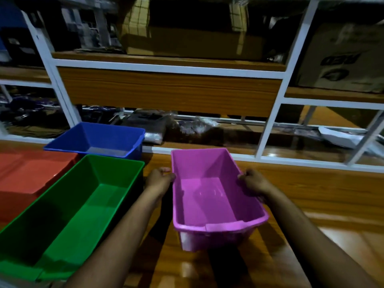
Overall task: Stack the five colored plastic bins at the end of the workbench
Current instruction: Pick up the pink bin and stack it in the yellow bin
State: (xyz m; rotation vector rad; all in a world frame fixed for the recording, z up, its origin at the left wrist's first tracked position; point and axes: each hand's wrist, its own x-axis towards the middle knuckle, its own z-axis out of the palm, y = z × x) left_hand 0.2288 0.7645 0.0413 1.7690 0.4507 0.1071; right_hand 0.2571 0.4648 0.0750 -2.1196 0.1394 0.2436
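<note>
A pink bin is in the middle of the view, empty, held by both long rims. My left hand grips its left rim and my right hand grips its right rim. The bin looks lifted a little off the wooden workbench, near end higher. To the left stands an empty green bin. A blue bin sits behind the green one, and a red bin is at the far left, partly cut off by the frame.
A white-framed shelving unit with wooden boards rises behind the bench, holding cardboard boxes and dark clutter. Plastic-wrapped items lie on the low shelf just behind the bins. Bare bench surface lies to the right of the pink bin.
</note>
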